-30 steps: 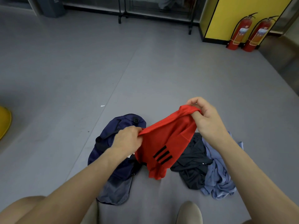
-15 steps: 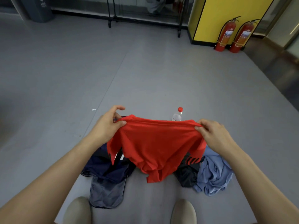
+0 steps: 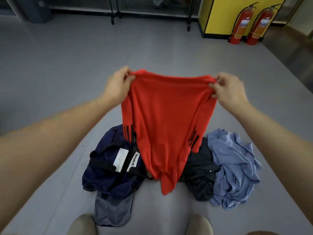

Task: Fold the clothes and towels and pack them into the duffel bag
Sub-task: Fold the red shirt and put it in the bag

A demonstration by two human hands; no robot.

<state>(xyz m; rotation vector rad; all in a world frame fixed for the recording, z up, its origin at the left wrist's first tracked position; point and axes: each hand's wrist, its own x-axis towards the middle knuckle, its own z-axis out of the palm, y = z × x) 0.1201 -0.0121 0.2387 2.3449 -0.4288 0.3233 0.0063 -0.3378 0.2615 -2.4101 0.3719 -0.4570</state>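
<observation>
- Head view: left hand [image 3: 118, 85] and right hand [image 3: 227, 89] pinch the red shirt's [image 3: 166, 119] top corners, spread between them.
- Shirt hangs above the navy duffel bag [image 3: 108, 170] and crumpled clothes [image 3: 225, 167] on the floor.

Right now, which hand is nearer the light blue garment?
Right. The right hand is above the light blue garment; the left hand is across the red shirt, farther left.
</observation>
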